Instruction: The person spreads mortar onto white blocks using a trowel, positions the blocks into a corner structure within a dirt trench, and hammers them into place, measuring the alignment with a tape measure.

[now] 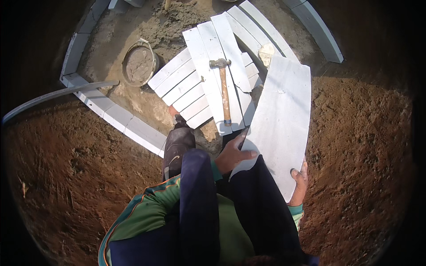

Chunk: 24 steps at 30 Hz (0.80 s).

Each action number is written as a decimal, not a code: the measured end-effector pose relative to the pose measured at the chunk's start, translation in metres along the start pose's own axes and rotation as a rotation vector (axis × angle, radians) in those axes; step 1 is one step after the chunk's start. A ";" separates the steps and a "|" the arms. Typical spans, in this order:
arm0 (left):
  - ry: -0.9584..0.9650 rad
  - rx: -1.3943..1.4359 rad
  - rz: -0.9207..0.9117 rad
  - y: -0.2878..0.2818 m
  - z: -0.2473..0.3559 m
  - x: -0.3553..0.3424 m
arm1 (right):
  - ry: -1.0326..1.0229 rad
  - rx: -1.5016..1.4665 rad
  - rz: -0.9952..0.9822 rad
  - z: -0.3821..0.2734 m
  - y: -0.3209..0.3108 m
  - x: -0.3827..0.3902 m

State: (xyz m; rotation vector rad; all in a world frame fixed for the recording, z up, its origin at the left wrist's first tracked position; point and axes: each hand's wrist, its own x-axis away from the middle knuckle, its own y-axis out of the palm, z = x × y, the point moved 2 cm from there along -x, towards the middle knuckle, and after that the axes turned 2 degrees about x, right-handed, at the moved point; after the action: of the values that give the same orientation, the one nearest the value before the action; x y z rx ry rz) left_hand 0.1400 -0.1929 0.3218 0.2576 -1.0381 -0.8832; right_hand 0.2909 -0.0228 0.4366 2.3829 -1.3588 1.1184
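Left hand (231, 156) and right hand (301, 181) grasp opposite edges of a broad white block (283, 111); remotely, I note a wooden-handled hammer (224, 91) lying on stacked white blocks (202, 55).

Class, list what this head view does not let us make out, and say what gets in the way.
All in the head view:
- The underside of the large white slab: turned away from the camera.
- Most of the right hand's fingers: behind that slab.
- The bottom of the bucket: covered by the grey mix.
- The top of the wooden handle: cut off by the upper edge.
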 end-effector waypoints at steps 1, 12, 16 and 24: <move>0.012 0.047 -0.011 -0.015 0.009 -0.001 | 0.001 -0.053 -0.040 0.005 0.012 -0.005; 0.375 0.084 0.238 -0.125 0.059 0.029 | -0.063 -0.306 -0.433 0.057 0.146 -0.079; 0.464 -0.072 0.310 -0.182 0.000 0.013 | -0.034 -0.214 -0.469 0.117 0.169 -0.105; 0.264 -0.271 0.434 -0.232 -0.103 -0.055 | 0.036 0.317 -0.180 0.231 0.155 -0.187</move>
State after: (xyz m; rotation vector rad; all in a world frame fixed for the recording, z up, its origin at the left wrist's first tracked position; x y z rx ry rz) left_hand 0.0955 -0.3223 0.1010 -0.0789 -0.6816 -0.5666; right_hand 0.2316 -0.0990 0.1157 2.6205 -0.9916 1.4052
